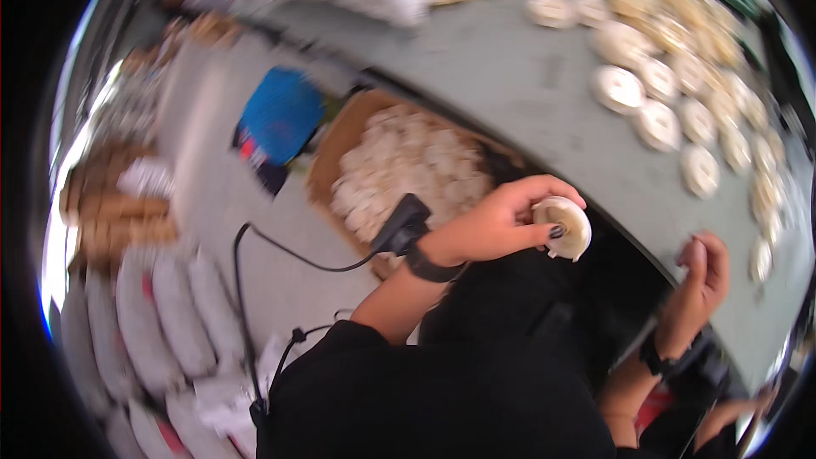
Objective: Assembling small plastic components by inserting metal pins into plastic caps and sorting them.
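Head view, blurred by motion, is filled by a grey table (pixel 510 76) curving across the upper right. A round cream-white part (pixel 568 225) is held by the left hand (pixel 497 225) just below the table's near edge: it is clasped between the thumb underneath and the fingers (pixel 552 189) curled over its top, so that its right half is left showing beyond the fingertips. A black strap with a small black device (pixel 406 229) is worn at that wrist, and a cable is seen trailing from it. The right hand (pixel 701 276) is rested against the table edge farther right, well apart from the held part; its fingers are loosely bent, and nothing is seen gripped in them. Rows of similar cream parts (pixel 671 93) are laid out on the table top. A cardboard box (pixel 408 166) heaped with more of them is placed on the floor, beside a blue object (pixel 280 115).
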Tool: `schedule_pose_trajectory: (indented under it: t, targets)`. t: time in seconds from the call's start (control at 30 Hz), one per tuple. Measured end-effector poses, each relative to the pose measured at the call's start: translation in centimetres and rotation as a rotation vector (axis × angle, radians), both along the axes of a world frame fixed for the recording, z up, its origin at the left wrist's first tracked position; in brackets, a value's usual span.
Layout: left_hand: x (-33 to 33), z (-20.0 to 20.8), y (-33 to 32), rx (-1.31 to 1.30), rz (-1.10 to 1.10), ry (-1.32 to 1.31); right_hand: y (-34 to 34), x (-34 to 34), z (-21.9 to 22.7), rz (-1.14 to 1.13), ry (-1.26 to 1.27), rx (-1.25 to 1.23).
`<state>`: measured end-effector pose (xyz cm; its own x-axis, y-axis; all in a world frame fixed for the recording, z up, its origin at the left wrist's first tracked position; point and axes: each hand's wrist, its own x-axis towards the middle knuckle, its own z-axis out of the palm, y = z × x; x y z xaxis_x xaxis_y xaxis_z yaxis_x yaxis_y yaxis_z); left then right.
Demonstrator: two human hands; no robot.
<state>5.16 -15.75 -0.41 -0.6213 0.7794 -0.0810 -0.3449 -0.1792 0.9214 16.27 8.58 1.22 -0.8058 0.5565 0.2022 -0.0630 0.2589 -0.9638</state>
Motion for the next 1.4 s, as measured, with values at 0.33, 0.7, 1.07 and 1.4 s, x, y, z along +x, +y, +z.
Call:
schedule_pose_trajectory:
  t: [0.33,0.7,1.07,1.4]
  targets:
    - [2.7,-20.8,-13.4,-0.705,0.731,-0.264,0.4,-2.6,-2.8,0.043,-0.036,0.046]
    - [3.2,-33.4,-17.6,-0.956,1.25,0.143,-0.3,-2.5,-1.4,0.014,-0.056,-0.001]
    - [-9.5,-0.8,-4.1,-0.456,1.166,0.804,5.6,-6.8,4.4,0.092,-0.09,0.226]
    - [-13.4,-0.1,2.5,-1.13,0.732,1.131,10.9,-25.7,8.7,0.302,-0.08,0.703]
